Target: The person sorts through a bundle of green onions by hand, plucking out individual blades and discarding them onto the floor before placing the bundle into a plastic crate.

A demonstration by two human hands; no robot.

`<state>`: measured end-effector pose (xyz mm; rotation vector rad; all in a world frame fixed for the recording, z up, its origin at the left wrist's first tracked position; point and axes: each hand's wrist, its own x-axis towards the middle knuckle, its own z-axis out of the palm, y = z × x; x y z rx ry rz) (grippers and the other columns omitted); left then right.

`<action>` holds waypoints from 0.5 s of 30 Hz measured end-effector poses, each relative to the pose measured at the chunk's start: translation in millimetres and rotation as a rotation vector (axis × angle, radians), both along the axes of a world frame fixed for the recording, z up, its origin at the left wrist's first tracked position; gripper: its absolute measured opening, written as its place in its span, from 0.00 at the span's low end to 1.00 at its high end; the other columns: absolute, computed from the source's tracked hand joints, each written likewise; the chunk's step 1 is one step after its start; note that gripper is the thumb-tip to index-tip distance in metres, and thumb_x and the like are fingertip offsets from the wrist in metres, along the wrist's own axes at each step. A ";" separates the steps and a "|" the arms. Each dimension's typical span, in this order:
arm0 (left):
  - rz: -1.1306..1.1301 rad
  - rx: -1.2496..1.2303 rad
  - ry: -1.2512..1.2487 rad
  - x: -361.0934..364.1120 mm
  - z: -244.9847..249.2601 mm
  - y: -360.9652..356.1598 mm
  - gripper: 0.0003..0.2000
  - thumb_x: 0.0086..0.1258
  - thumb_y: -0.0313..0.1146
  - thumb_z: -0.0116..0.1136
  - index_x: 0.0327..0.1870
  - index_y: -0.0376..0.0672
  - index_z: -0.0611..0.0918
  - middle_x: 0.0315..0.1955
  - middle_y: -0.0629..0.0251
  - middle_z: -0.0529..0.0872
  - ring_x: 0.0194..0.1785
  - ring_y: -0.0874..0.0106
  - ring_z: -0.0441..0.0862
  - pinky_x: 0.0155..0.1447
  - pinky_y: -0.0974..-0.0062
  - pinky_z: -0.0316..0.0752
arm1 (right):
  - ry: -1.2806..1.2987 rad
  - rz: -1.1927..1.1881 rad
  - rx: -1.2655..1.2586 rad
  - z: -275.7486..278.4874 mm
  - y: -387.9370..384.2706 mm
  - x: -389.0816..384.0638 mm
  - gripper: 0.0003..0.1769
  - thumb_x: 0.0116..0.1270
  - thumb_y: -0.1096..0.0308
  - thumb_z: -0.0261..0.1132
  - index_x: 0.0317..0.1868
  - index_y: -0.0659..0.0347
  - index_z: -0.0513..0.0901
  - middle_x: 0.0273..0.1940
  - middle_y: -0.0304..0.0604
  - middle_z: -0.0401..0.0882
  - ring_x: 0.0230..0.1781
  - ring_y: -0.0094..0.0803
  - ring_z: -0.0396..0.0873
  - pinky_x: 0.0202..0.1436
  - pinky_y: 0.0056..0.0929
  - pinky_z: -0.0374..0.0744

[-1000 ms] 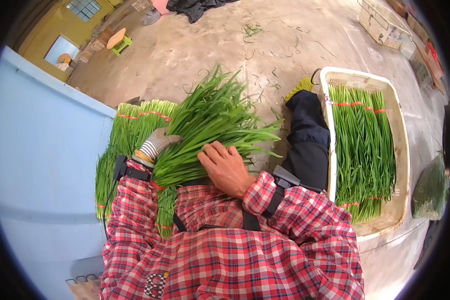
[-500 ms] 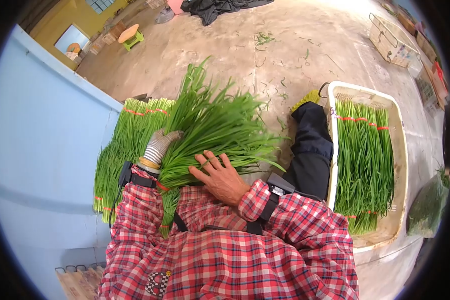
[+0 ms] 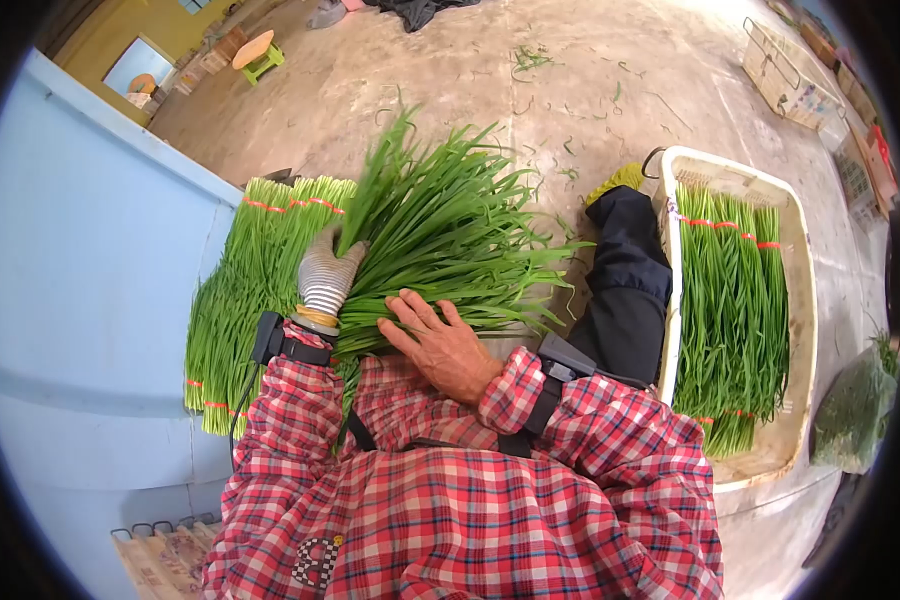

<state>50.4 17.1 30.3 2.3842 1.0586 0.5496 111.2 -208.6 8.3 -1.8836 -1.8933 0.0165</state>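
Note:
A big loose spread of garlic chives (image 3: 450, 230) lies across my lap, its leaf tips fanned toward the upper right. My left hand (image 3: 330, 270), in a striped grey-white glove, is closed around some of these chives near their left side; its fingertips are partly hidden by leaves. My bare right hand (image 3: 440, 348) lies flat on the lower leaves with its fingers apart. Left of my left hand is a stack of chive bundles (image 3: 240, 290), tied with red bands. On the right, more banded chive bundles (image 3: 730, 310) lie in a white plastic crate (image 3: 802, 330).
A blue panel (image 3: 80, 280) stands close on my left. My dark-trousered leg (image 3: 625, 280) extends beside the crate. Leaf scraps (image 3: 532, 58) litter the concrete floor. Another crate (image 3: 790, 80) sits at the far right, with a clear bag of greens (image 3: 855, 420) nearer.
My left hand has shifted slightly upward and right, and its thumb has turned upward. The leaves have fanned a little wider. My right hand stays almost in place on them.

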 end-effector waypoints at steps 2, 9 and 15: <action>-0.108 0.333 0.033 -0.8 9.7 -9.1 0.32 0.52 0.38 0.72 0.61 0.40 0.75 0.52 0.46 0.80 0.57 0.51 0.76 0.63 0.60 0.70 | -0.004 -0.005 -0.024 -1.7 0.7 1.3 0.30 0.66 0.68 0.57 0.69 0.58 0.64 0.73 0.52 0.55 0.76 0.47 0.50 0.70 0.52 0.62; -0.421 0.309 -0.381 -31.6 40.8 -70.5 0.16 0.57 0.21 0.61 0.49 0.36 0.79 0.45 0.53 0.82 0.49 0.57 0.80 0.56 0.64 0.74 | 0.035 -0.011 -0.071 -6.2 -4.2 -0.1 0.29 0.65 0.69 0.58 0.67 0.61 0.65 0.73 0.53 0.54 0.75 0.49 0.52 0.66 0.51 0.67; -0.390 0.095 -0.233 -26.0 10.8 -78.8 0.09 0.57 0.23 0.60 0.39 0.40 0.84 0.35 0.55 0.83 0.41 0.56 0.80 0.47 0.61 0.75 | 0.172 0.065 -0.071 -5.3 -18.3 3.6 0.27 0.61 0.71 0.60 0.62 0.62 0.69 0.71 0.55 0.58 0.72 0.51 0.59 0.60 0.46 0.72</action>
